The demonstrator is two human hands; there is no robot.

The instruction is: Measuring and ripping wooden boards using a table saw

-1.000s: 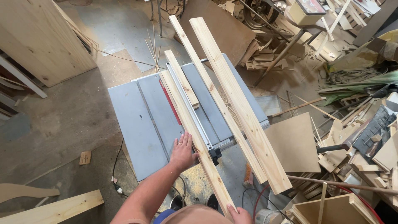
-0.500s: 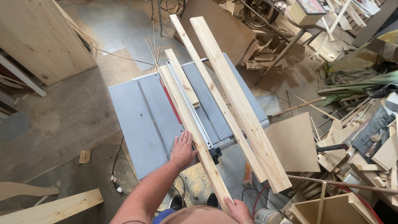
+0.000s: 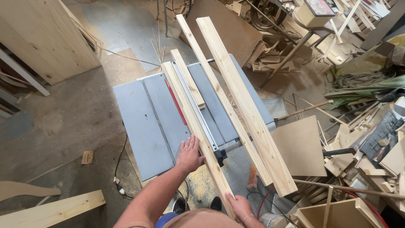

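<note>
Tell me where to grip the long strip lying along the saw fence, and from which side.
Grip the strip at its near end, which overhangs the table, probably from the side, fingers across its narrow width. The right hand holds there; the left hand steadies its left edge.

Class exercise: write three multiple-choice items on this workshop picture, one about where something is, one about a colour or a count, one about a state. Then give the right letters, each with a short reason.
1. Where is the left hand?
A. flat on the strip that lies along the saw table
B. on the floor
C. on the brown panel

2. What colour is the saw table's top?
A. green
B. grey
C. yellow

3. How does the right hand meet the strip?
A. far from it
B. holding a hammer
C. at its near end, gripping it

Answers:
1 A, its palm and fingers lie on the strip at the table's near edge.
2 B, the top is grey with one red line.
3 C, its fingers close on the strip's near end.
</note>
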